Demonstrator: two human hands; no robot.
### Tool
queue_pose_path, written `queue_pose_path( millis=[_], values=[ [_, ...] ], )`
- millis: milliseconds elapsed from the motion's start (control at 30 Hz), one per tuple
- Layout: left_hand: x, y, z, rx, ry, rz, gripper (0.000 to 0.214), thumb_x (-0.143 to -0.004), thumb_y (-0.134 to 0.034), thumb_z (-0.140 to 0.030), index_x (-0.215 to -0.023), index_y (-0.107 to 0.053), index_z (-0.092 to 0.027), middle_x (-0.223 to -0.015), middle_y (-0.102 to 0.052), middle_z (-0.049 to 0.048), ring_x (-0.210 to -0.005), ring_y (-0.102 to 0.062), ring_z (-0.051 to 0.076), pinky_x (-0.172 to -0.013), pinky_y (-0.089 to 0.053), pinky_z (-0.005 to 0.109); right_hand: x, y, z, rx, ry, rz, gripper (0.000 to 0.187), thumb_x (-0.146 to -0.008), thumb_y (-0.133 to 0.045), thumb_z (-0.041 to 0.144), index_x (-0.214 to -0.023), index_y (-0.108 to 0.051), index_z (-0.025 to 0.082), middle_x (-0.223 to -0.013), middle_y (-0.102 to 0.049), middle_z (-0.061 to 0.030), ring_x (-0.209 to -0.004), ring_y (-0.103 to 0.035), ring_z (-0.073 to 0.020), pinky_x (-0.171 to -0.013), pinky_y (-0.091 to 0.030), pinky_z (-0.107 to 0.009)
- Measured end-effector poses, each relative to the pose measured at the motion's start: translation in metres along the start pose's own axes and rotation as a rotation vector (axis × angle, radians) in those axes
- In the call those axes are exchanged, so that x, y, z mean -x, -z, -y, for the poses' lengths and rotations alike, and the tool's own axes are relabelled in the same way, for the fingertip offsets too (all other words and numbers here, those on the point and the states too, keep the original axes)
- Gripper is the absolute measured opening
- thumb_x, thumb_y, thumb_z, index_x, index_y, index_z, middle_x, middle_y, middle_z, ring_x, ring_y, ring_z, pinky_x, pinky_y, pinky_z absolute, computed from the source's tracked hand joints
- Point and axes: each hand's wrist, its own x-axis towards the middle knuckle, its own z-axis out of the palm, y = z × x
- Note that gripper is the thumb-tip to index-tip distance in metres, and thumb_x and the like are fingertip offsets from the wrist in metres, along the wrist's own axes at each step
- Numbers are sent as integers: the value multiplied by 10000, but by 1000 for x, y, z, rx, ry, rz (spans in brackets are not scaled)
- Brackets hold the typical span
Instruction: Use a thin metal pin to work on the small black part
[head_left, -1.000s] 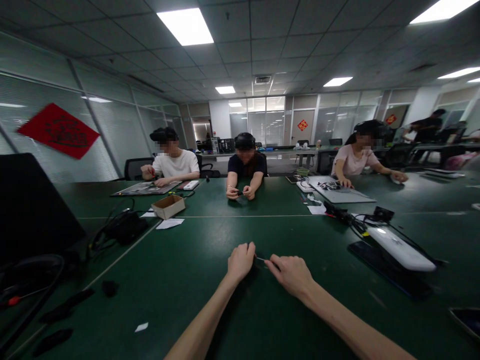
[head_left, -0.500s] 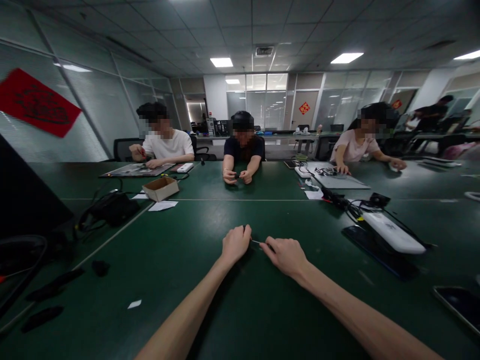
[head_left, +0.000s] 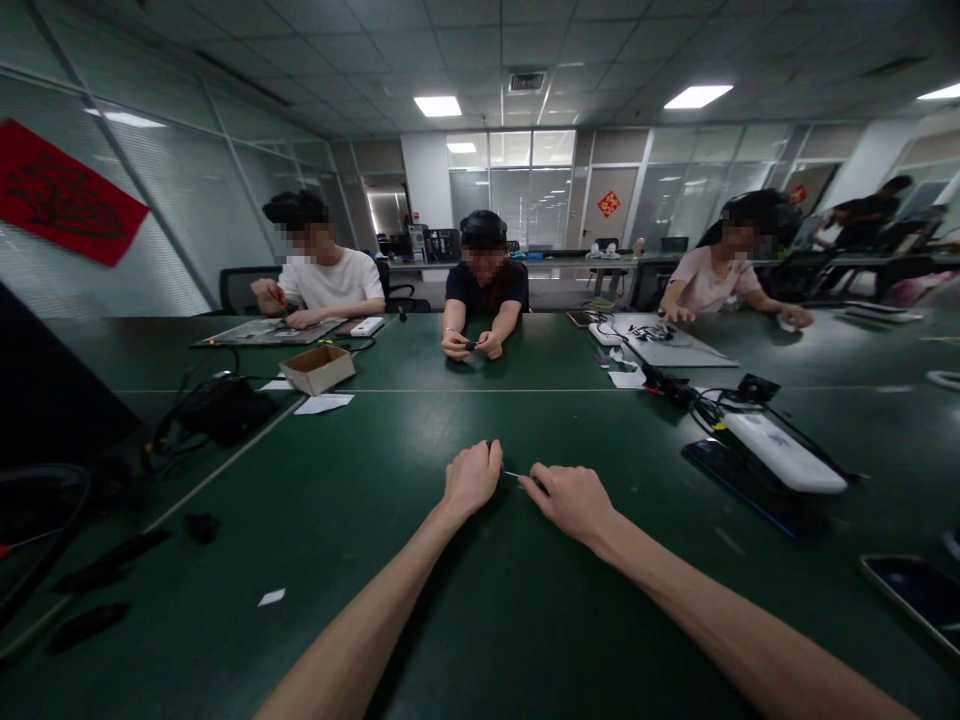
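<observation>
The left hand and the right hand are close together over the dark green table, and both grips are narrow. A thin metal piece stands between them: one end goes into the closed left hand, and the other end reaches the right fingertips. I cannot tell what else the left hand hides. At 2 o'clock there is a white oblong device on a black tablet, at 10 o'clock a cardboard box. At 12 o'clock, a co-worker holds something small.
</observation>
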Motion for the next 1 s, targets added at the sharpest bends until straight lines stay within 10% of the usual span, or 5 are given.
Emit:
queue_pose_path(
  millis=[1000],
  values=[
    [-6, -1, 9, 175, -63, 16, 523, -910, -242, -475, -672, -626, -213, -731, -632, 25, -714, -548, 176, -621, -330, 252, 0, 0, -6, -9, 95, -35, 510, -971, -190, 458, -909, -615, 183, -735, -629, -48, -561, -523, -100, -526, -289, -210]
  ],
)
